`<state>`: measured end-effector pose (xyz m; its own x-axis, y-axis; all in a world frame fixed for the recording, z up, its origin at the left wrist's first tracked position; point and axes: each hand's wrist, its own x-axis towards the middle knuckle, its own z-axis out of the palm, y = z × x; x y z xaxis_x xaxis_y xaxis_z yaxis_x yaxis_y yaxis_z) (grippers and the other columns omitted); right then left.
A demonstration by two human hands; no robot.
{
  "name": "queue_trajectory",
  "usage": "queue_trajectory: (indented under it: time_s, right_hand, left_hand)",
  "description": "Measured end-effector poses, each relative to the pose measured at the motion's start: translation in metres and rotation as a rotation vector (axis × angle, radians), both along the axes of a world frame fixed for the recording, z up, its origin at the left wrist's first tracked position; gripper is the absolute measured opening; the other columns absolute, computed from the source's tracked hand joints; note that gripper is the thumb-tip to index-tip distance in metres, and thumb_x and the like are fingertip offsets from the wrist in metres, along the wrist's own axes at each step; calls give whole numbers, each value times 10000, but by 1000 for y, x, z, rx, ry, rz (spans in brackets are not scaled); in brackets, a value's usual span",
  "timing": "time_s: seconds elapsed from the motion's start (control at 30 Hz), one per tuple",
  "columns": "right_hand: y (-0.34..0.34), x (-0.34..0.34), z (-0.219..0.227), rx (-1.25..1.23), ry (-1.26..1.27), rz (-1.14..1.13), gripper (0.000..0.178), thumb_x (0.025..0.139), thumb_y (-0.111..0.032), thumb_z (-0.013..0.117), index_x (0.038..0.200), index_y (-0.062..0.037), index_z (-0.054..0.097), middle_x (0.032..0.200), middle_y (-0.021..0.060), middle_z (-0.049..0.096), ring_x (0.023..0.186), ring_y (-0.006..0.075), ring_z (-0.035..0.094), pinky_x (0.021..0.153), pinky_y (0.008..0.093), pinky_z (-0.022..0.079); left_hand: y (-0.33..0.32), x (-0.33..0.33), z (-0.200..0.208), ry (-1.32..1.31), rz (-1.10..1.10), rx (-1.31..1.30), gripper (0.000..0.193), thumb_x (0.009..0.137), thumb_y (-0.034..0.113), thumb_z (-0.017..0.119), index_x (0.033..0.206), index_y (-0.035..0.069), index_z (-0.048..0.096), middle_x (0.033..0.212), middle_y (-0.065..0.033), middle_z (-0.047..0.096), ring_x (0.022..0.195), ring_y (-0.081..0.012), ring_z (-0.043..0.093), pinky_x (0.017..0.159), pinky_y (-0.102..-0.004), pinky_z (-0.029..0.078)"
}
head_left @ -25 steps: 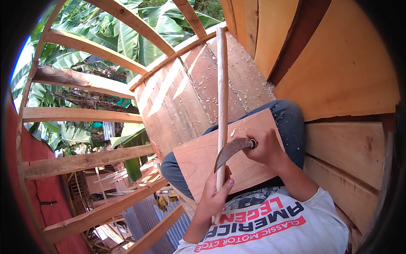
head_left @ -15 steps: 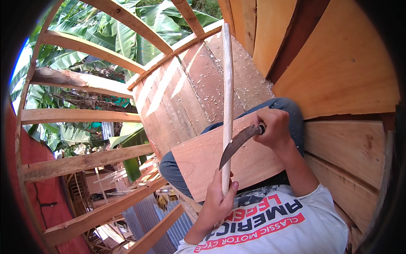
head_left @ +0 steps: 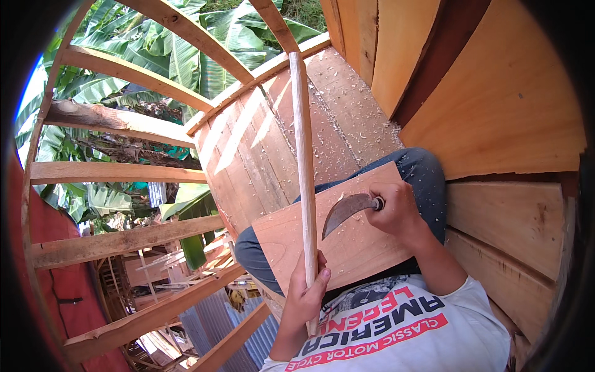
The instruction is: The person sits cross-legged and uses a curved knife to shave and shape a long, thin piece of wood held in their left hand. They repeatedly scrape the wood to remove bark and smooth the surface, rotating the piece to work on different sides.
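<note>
In the head view, the left hand (head_left: 306, 292) is closed around the lower part of a long, pale, peeled stick (head_left: 302, 142), thumb lying across its near side. The stick stands out away from the person, over a flat wooden board (head_left: 353, 251) that rests tilted across the lap, its lower end by the white shirt (head_left: 403, 335). The right hand (head_left: 395, 209) is curled into a fist on the handle of a curved knife (head_left: 347, 212); the blade points left and down, its tip just beside the stick. Shavings dot the board and the plank floor (head_left: 248, 167) beyond the jeans (head_left: 421, 166). Wooden rails (head_left: 130, 172) run along the left, with broad green leaves (head_left: 217, 43) outside.
</note>
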<state>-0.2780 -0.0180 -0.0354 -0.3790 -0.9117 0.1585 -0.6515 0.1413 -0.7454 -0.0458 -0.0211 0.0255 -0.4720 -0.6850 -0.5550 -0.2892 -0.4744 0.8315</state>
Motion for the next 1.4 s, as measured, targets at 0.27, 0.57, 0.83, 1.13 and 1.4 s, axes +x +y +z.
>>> queue_trajectory:
  time_s: [0.27,0.57,0.83,1.13,1.4]
  right_hand:
    - [-7,-2,5,-74,92,0,78,615,-134,664,582,-120,595,551,76,581,547,278,610,492,365,471]
    - [-14,-14,9,-128,185,-61,90,561,-150,678,577,-149,590,537,42,574,517,260,592,494,343,454]
    - [-41,-53,-2,43,-55,-459,259,743,-197,592,588,3,537,532,185,514,504,338,562,482,365,417]
    - [-2,-13,8,87,-58,-104,203,749,-174,613,611,-28,586,540,174,528,535,364,576,498,413,436]
    - [-4,11,11,-55,33,-18,100,641,-182,676,612,-96,635,568,121,590,554,312,610,528,394,482]
  left_hand:
    - [9,-14,0,-16,-105,-171,192,888,90,503,1038,-8,434,746,-7,428,561,-49,381,478,-197,314]
    - [13,-14,13,-100,-205,-219,160,887,57,504,1010,-9,428,797,-129,482,725,-187,471,666,-320,398]
    - [27,-9,11,-65,-250,-161,180,875,61,513,1026,-4,439,764,-50,440,658,-108,419,588,-256,366]
    - [10,10,-7,80,88,17,200,901,121,510,1038,5,421,643,17,411,469,-39,347,410,-189,270]
    - [17,0,-3,-72,-104,-103,139,881,59,518,988,1,449,721,-41,454,633,-116,419,579,-264,368]
